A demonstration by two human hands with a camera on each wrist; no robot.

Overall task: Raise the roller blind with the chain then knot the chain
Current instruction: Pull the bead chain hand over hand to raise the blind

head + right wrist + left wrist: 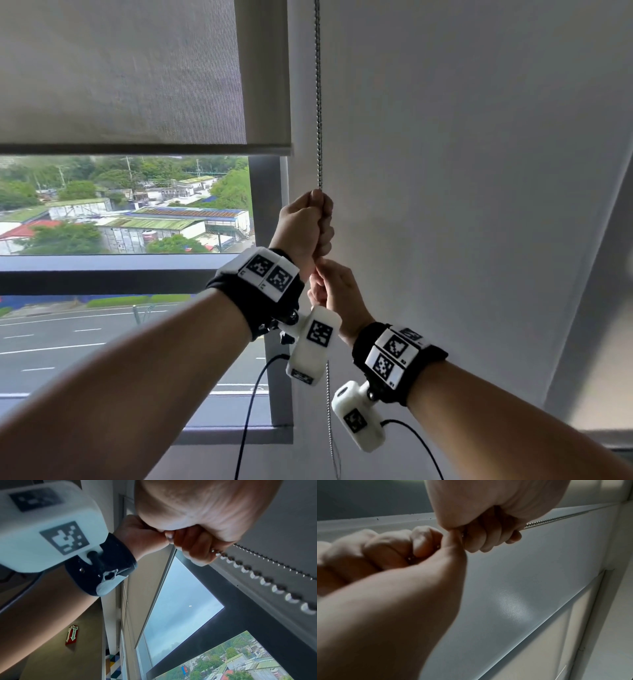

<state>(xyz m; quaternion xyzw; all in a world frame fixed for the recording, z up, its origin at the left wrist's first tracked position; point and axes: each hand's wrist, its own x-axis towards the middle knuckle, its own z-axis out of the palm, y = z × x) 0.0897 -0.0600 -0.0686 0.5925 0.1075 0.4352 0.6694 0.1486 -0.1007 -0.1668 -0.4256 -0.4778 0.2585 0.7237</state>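
Note:
The grey roller blind [120, 68] hangs partly raised, its bottom bar [137, 149] about a third of the way down the window. A metal bead chain [319, 102] runs straight down beside the blind's right edge. My left hand [317, 219] is closed in a fist around the chain, with my right hand [334, 287] directly below it, also gripping the chain. Below both hands the chain [329, 411] hangs on down. In the left wrist view the chain [556, 518] leaves my left fist [488, 520] taut. The right wrist view shows beads [257, 573] trailing from my right fist [197, 527].
The dark window frame [270, 205] stands just left of the chain. A pale flat surface [462, 171] fills the right side behind the chain. Black cables [253, 394] hang from the white wrist cameras. Buildings and a road lie outside the glass.

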